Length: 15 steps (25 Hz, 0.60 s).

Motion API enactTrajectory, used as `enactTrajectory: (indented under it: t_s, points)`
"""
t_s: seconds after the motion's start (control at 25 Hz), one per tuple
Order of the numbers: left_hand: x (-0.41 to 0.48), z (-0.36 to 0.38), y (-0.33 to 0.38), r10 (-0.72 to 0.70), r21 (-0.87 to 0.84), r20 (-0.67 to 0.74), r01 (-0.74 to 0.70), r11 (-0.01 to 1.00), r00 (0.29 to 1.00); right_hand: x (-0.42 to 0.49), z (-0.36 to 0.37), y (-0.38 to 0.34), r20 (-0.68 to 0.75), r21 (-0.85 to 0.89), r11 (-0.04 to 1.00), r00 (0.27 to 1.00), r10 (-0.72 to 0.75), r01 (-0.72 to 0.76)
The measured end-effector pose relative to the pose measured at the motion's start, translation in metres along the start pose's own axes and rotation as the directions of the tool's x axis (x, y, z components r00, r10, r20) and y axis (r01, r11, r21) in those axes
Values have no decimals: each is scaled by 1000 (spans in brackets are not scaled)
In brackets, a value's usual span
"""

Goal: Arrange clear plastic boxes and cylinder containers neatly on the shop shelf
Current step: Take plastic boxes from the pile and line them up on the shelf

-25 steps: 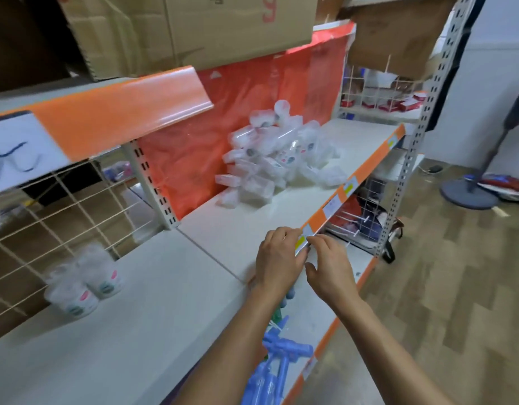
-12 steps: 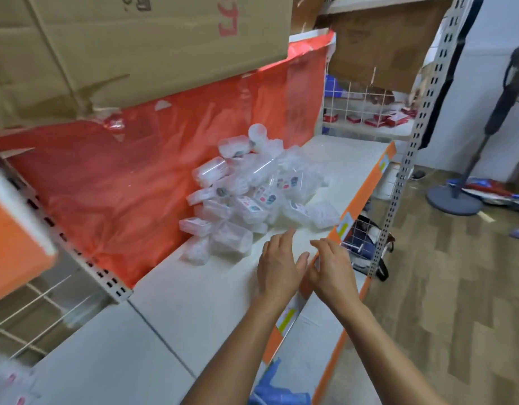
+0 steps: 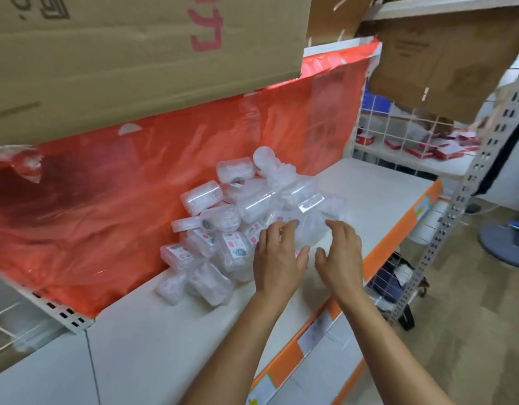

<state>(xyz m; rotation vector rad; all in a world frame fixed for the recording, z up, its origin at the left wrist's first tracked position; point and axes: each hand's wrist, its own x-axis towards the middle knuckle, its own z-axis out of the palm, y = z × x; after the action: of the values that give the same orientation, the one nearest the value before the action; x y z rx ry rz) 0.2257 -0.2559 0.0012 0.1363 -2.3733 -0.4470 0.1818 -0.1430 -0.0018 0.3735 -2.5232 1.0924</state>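
Left hand [image 3: 277, 258] and right hand [image 3: 340, 255], fingers spread and gripping nothing, bracket the near edge of the jumbled heap of clear containers [image 3: 220, 219], seemingly ready to scoop some.

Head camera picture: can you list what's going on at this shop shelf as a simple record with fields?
Place: white shop shelf with an orange front strip
Goods: jumbled pile of clear plastic boxes and cylinder containers, heaped against a red plastic sheet
Above: cardboard box
Left hand: fingers relaxed, at the pile's near edge, gripping nothing
Right hand: open, beside the left; contact with the pile too blurred to tell
Order: nothing lined up yet
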Motion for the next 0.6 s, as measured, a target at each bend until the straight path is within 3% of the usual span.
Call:
enactTrajectory:
  t_s: [0.16, 0.32, 0.4, 0.6]
  points:
    - [16, 14, 7, -97, 165, 11, 94, 982, 995, 42, 5, 13, 57, 45, 999, 998, -30, 27]
    - [29, 12, 9, -281, 169, 247, 244, 955, 927, 69, 17, 17, 139, 151, 988, 989, -48, 27]
    - [31, 10, 7, -299, 201, 330, 243, 949, 895, 81, 21, 18, 194, 195, 981, 979, -60, 22]
    - [37, 10, 7, -325, 224, 334, 260, 939, 885, 93, 22, 26, 270, 275, 961, 957, -104, 27]
